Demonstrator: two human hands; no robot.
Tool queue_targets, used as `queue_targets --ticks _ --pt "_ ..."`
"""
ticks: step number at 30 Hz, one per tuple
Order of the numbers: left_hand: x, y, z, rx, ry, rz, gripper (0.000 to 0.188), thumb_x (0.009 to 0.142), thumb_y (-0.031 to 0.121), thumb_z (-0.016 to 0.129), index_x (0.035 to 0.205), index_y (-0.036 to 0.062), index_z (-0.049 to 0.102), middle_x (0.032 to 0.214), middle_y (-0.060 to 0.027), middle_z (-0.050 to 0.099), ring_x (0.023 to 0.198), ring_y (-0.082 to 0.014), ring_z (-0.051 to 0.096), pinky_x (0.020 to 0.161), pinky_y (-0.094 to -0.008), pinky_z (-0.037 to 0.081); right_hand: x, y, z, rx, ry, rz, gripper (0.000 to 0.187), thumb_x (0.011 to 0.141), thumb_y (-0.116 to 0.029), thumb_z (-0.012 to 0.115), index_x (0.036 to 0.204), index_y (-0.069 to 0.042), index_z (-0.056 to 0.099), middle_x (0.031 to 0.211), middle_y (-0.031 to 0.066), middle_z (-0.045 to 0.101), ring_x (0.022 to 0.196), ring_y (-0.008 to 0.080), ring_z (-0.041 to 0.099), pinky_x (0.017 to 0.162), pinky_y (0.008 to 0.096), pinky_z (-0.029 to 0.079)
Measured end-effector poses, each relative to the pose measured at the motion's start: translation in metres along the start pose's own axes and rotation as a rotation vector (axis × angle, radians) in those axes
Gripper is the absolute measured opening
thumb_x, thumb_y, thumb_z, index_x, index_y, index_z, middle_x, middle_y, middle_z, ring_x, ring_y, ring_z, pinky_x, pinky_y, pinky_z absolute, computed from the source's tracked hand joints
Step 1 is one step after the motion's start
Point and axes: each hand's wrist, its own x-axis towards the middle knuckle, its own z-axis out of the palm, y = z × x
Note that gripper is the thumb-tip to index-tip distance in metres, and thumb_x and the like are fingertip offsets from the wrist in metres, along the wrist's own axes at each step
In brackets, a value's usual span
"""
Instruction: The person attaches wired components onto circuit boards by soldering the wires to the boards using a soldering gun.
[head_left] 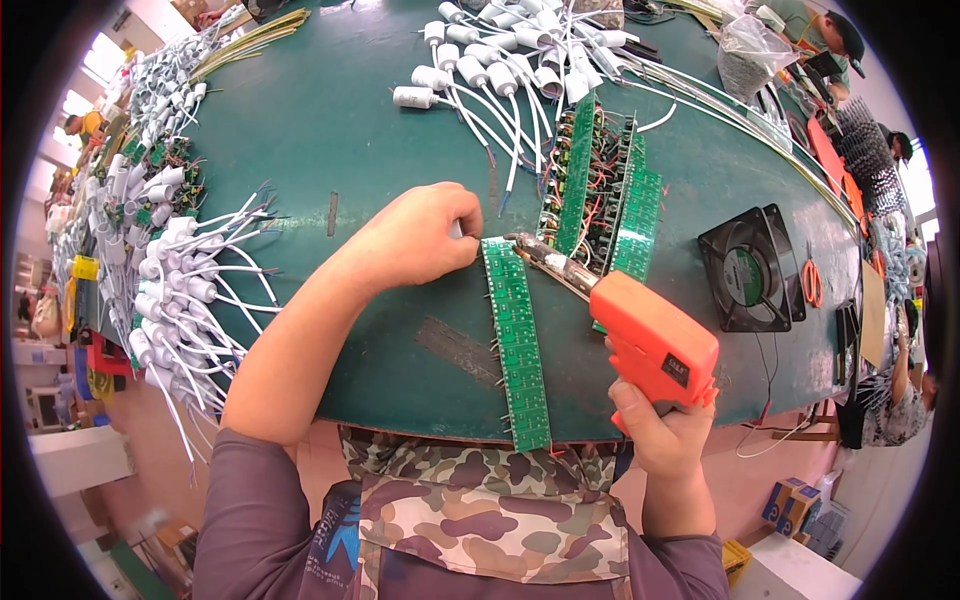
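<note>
My right hand [668,432] grips an orange soldering gun [655,335] by its handle. The gun's metal tip points left and reaches the far end of a long green circuit board strip [517,345]. That strip lies on the table in front of me, its near end at the front edge. Just left of its far end, my left hand [437,232] is closed, fingers curled inward. Something small and white shows between those fingers, mostly hidden. Beyond the gun, more green circuit board strips [575,190] with components and wires stand close together.
White cylindrical parts with wires [490,65] are heaped at the back, and more [180,290] pile along the left. A black fan [745,270] stands at the right, beside orange-handled scissors [812,284]. A plastic bag [752,55] sits at the far right, near other people.
</note>
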Motion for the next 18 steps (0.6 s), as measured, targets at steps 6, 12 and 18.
queue_targets --ticks 6,12,18 --pt "-0.017 -0.002 0.002 -0.096 0.072 0.049 0.023 0.077 0.011 0.067 0.095 0.0014 0.057 0.092 -0.0112 0.058 0.085 -0.0253 0.058 0.078 -0.0354 0.048 -0.001 0.001 -0.001 -0.007 0.016 -0.045 0.046 0.084 -0.002 0.068 0.127 0.004 0.054 0.113 0.0187 0.067 0.089 0.0153 0.064 0.075 0.0278 0.052" --pt "-0.023 -0.011 0.005 -0.149 0.094 0.172 0.010 0.082 0.005 0.063 0.087 0.0013 0.055 0.092 -0.0089 0.057 0.086 -0.0229 0.056 0.079 -0.0337 0.047 -0.001 -0.001 -0.001 0.026 0.016 -0.033 0.045 0.084 -0.002 0.068 0.127 0.004 0.055 0.113 0.0181 0.067 0.086 0.0135 0.064 0.072 0.0266 0.052" --pt "-0.020 -0.013 0.009 -0.147 0.101 0.207 0.007 0.084 0.005 0.061 0.083 0.0006 0.055 0.092 -0.0089 0.058 0.085 -0.0239 0.057 0.078 -0.0343 0.047 -0.001 -0.004 0.004 0.066 0.088 0.058 0.040 0.080 -0.001 0.074 0.117 0.005 0.059 0.086 0.0023 0.064 0.073 0.0071 0.057 0.068 0.0234 0.048"
